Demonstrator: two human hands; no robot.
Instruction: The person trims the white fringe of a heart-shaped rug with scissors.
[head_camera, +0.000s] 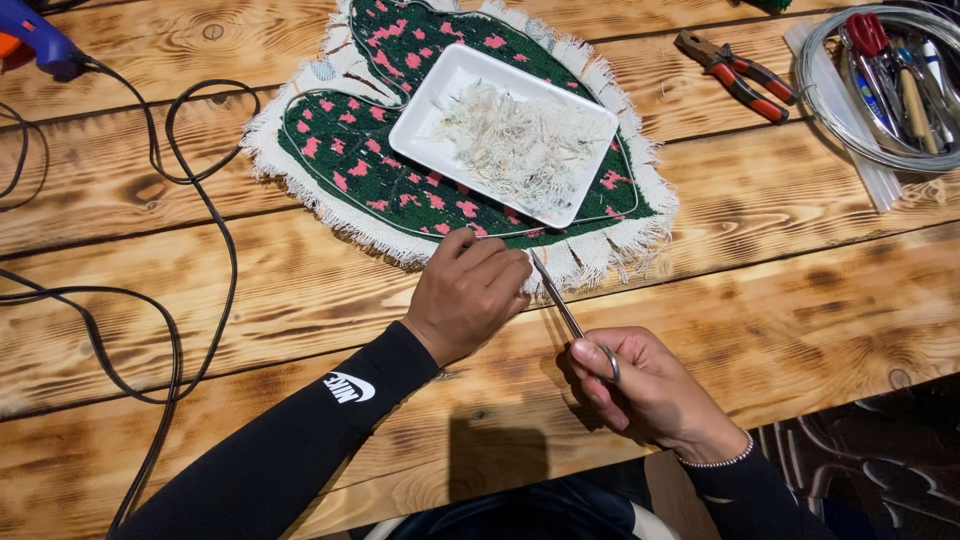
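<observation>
A cactus-shaped tufted rug (350, 160), green with pink flecks and a white fringed border, lies on the wooden table (800, 290). A white rectangular tray (430, 110) full of pale thread clippings rests on top of it. My left hand (468, 295) pinches the fringe at the rug's near edge. My right hand (640, 385) holds thin metal scissors (558, 298), fingers through the loops, with the blades pointing up toward the fringe beside my left hand.
Black cables (190, 200) loop across the left of the table, leading to a blue glue gun (40, 40) at the far left corner. Red-handled pliers (735, 75) lie at the back right beside a coil of wire (830, 120) around several tools.
</observation>
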